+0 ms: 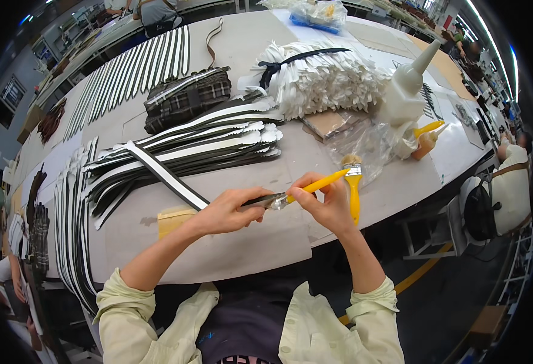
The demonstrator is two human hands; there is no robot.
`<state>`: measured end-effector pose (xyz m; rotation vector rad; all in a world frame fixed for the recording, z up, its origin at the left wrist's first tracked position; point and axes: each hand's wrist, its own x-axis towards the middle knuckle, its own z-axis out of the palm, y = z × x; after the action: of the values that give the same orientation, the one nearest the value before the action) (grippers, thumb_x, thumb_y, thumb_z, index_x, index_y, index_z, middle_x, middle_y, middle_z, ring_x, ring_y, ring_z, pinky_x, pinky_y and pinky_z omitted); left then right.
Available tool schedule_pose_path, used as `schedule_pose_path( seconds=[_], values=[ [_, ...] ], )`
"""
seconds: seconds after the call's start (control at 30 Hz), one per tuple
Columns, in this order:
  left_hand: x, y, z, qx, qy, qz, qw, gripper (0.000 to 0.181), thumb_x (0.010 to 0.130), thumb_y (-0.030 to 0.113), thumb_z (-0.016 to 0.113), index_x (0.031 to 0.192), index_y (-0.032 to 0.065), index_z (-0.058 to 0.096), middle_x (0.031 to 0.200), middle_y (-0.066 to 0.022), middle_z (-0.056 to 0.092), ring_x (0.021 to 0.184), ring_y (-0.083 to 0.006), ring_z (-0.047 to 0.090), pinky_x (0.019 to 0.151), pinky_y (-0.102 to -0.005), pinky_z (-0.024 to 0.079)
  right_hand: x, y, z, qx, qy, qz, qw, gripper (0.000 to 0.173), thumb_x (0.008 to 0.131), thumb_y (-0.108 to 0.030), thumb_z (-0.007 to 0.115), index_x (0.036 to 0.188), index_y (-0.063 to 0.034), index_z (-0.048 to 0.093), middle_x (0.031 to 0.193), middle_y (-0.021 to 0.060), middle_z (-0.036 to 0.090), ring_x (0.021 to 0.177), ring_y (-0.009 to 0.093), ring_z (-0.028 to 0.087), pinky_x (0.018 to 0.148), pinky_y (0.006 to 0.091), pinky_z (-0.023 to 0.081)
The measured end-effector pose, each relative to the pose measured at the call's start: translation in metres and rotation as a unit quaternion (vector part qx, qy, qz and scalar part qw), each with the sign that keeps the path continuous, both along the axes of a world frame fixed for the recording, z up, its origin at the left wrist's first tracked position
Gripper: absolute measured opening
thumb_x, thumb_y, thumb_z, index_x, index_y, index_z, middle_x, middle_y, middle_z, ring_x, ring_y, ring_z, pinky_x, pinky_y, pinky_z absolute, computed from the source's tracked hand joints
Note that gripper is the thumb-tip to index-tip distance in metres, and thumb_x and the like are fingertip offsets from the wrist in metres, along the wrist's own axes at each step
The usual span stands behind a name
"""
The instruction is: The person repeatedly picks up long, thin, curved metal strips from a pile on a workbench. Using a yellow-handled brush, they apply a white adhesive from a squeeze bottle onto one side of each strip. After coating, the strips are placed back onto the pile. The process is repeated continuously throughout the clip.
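My left hand (230,210) grips a black strip with a white band (168,177) near its right end. The strip slants from a pile of similar strips (189,141) down to my fingers. My right hand (323,200) holds a yellow-handled brush (319,183), its bristle end against the strip's end beside my left fingertips. Whitish wet-looking stuff covers the brush tip. Just right of my right hand lies a second, wider yellow paintbrush (354,191), bristles pointing away from me. A yellow pad or paper (173,219) lies under my left forearm.
Behind are a plaid fabric bundle (189,98), tied white strips (325,79), a large nozzle bottle (405,93), a small amber bottle (428,143) and plastic film (362,141). More strips (73,218) hang over the table's left edge. A chair with a bag (478,214) stands right.
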<state>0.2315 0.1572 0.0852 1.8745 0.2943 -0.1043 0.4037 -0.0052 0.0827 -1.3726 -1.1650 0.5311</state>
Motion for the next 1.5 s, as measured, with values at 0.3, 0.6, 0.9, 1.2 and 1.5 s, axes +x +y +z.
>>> schedule_pose_path(
  seconds=[0.3,0.6,0.9,1.2,1.5],
  values=[
    [-0.001,0.022,-0.011,-0.214,0.067,-0.029,0.974,0.038,0.097,0.016,0.055,0.131,-0.0004,0.054,0.079,-0.0022,0.062,0.063,-0.0067,0.051,0.060,-0.0228,0.044,0.016,-0.014,0.005,-0.002,-0.056,0.011,0.998,0.005,0.086,-0.005,0.068,0.083,-0.0015,0.067,0.071,-0.0008,0.061,0.057,0.004,0.048,0.050,0.0211,0.036],
    [-0.004,0.027,-0.030,-0.312,0.069,-0.002,0.947,0.035,0.094,0.009,0.057,0.126,-0.0042,0.055,0.078,-0.0042,0.062,0.062,-0.0063,0.053,0.056,-0.0200,0.043,0.025,-0.024,0.007,0.090,-0.205,-0.071,0.972,0.005,0.079,0.000,0.066,0.083,-0.0021,0.067,0.071,0.0055,0.061,0.062,0.016,0.053,0.057,0.0282,0.039],
    [0.010,0.013,-0.025,-0.288,0.087,-0.034,0.953,0.035,0.094,0.010,0.058,0.127,-0.0028,0.056,0.080,-0.0035,0.063,0.065,-0.0061,0.054,0.058,-0.0206,0.044,0.009,-0.032,-0.016,0.129,-0.166,-0.098,0.973,0.011,0.079,0.004,0.068,0.089,-0.0019,0.068,0.076,0.0078,0.063,0.064,0.019,0.057,0.059,0.0293,0.045],
    [0.026,0.031,0.150,-0.128,-0.280,0.041,0.950,0.044,0.089,0.017,0.068,0.125,-0.0035,0.053,0.095,-0.0096,0.063,0.081,-0.0131,0.062,0.073,-0.0263,0.054,0.057,-0.098,-0.020,0.111,0.041,-0.347,0.931,0.016,0.095,-0.010,0.059,0.100,0.0014,0.068,0.076,-0.0014,0.057,0.068,0.005,0.048,0.064,0.0203,0.038],
    [-0.119,0.155,0.177,-0.294,-0.489,0.315,0.759,0.036,0.093,-0.002,0.051,0.127,-0.0108,0.042,0.111,-0.0222,0.056,0.106,-0.0305,0.057,0.102,-0.0449,0.045,0.168,-0.144,-0.024,0.135,0.004,-0.496,0.858,0.022,0.097,-0.019,0.062,0.104,0.0012,0.069,0.070,-0.0024,0.053,0.064,0.005,0.046,0.059,0.0193,0.035]
  ],
)
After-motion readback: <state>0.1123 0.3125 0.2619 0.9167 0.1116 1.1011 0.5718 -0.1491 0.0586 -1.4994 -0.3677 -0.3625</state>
